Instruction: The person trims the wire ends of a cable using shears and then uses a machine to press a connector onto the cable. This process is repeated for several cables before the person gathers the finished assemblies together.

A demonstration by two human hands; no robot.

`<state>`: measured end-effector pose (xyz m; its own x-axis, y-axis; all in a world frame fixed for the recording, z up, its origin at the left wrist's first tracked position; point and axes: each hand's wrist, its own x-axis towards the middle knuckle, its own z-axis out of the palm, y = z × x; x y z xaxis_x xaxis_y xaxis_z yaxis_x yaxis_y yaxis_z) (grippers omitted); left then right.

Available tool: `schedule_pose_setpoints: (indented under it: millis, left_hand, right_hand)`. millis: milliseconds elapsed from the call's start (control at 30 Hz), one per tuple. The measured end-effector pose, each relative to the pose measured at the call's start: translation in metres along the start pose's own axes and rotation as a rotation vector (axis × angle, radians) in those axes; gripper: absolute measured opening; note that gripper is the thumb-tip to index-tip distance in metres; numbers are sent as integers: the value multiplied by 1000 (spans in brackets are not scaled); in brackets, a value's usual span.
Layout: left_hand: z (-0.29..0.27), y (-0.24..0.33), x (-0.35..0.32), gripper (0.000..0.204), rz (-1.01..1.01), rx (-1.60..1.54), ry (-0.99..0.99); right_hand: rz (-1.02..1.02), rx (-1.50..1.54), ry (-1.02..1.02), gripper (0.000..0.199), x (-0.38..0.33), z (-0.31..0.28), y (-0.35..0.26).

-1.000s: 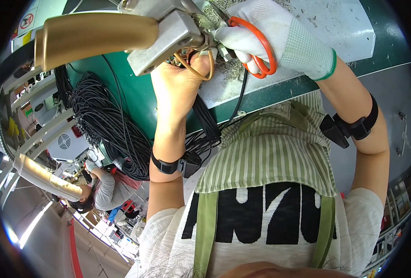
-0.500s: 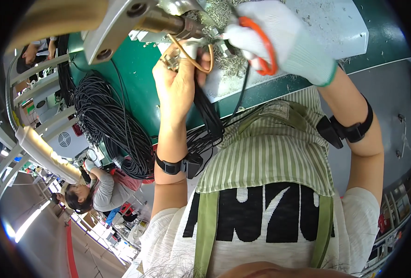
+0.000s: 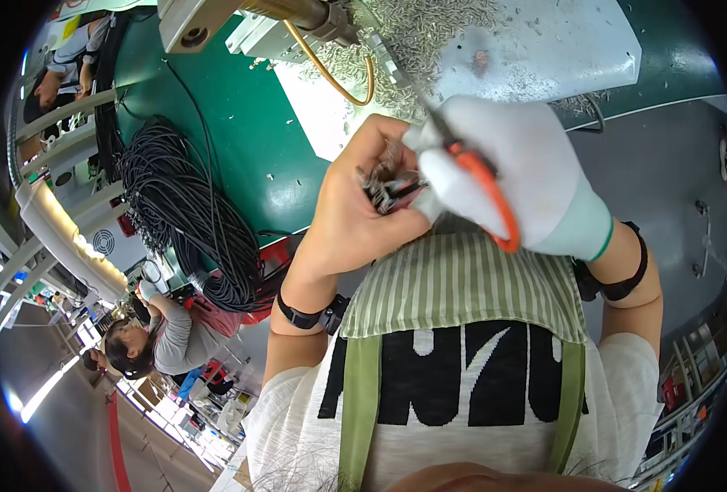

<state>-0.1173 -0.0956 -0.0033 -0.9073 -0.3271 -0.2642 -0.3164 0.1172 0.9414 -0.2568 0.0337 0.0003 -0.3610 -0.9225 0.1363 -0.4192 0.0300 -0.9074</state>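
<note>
My bare left hand [image 3: 355, 217] is closed around a bunch of cable ends with silvery metal tips [image 3: 390, 190], close in front of my apron. My right hand [image 3: 515, 176], in a white knitted glove with a green cuff, is closed on scissors with orange-red handles [image 3: 499, 205]. Their dark blade points up and away, toward the machine. The gloved fingertips meet my left hand beside the metal tips, and I cannot make out what they pinch. Motion blurs the scissors somewhat. Most of the bunch's cable length is hidden.
Ahead stands a machine head [image 3: 331, 25] with a bent copper-coloured tube [image 3: 331, 78]. Small metal scraps [image 3: 413, 49] cover part of a white plate [image 3: 544, 70] on the green table [image 3: 249, 156]. A black cable coil [image 3: 191, 205] lies left; co-workers [image 3: 150, 336] are beyond.
Both hands have drawn back from the machine toward my apron. The left brought the bunch along; the right kept the scissors and came against the left hand.
</note>
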Motion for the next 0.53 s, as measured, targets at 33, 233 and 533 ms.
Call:
schedule_pose_setpoints:
  millis: [33, 233, 533]
  left_hand:
    - [0, 1, -2, 22, -2, -89, 26]
    - [4, -7, -11, 24, 324, 19, 151]
    - [11, -7, -7, 29, 272, 20, 202]
  right_hand:
    - [164, 189, -40, 21, -1, -5, -1]
    - [559, 581, -165, 23, -2, -19, -7]
    - [686, 924, -276, 23, -11, -29, 5]
